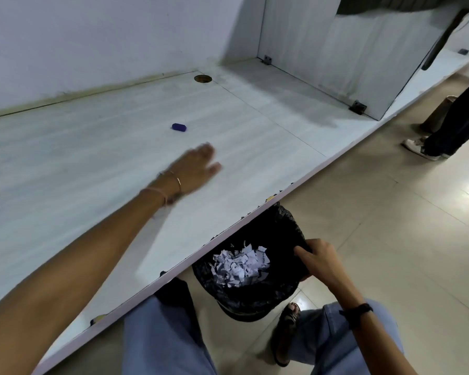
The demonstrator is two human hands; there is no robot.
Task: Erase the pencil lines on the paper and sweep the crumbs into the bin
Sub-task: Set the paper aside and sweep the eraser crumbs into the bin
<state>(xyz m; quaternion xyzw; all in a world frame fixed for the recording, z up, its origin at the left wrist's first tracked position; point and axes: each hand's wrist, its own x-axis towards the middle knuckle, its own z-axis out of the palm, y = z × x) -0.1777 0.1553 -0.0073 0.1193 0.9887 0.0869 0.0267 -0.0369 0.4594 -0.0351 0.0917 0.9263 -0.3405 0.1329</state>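
**Sweeping stage: bin held at the desk edge, left hand out flat over the top**

The bin [279, 220], black and lined with a crinkled black bag, sits partly tucked under the front edge of the desk [65, 158], its mouth tipped toward the person. The right hand [318, 259] grips the bin's near right rim, fingers curled round the bag. Inside the bin lies a heap of crumpled and torn white paper scraps [240, 263]; whether eraser crumbs lie among them is too fine to tell. No flat sheet shows on the desk, so the paper of the task is probably what lies in the bin.

Up and to the left of the bin, the left hand [198, 169] is out over the desk top, palm down, fingers straight and close together, holding nothing; it is blurred, so whether it touches the surface cannot be told. Farther from the bin, beyond that hand, a small blue eraser [179, 127] lies alone on the desk, apart from the fingers.

The erasing looks done and the sweeping is the step in hand; no crumbs can be made out on the desk. The next move calls for the flat hand to draw toward the desk edge straight above the bin's mouth, with the rim held close under that edge; otherwise whatever is swept would fall to the tiled floor.

Well to the right of the bin, another person's shoe [420, 148] and trouser leg stand on the floor.
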